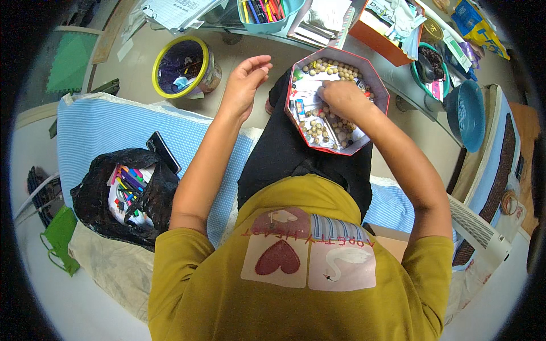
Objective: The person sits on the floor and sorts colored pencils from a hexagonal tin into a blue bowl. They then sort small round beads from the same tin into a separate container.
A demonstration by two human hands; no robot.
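Note:
An octagonal red-rimmed box (291,123) rests on my lap. In it lie many round wooden beads (313,130), a small eraser-like block (300,106) and a thin silvery rod (331,130). My right hand (343,98) reaches inside with its fingers bent down towards the white bottom. Its fingertips are partly hidden, so whether it pinches anything is unclear. To the left of the box my left hand (249,83) hovers in the air, loosely curled. Nothing shows between its fingers.
A yellow-rimmed waste bin (181,96) stands beyond my left arm. On the blue seat cover lie a black plastic bag (91,200) of pens and a phone (164,151). The glass table (396,87) ahead carries a pen basket (266,27), papers and an orange box (381,40).

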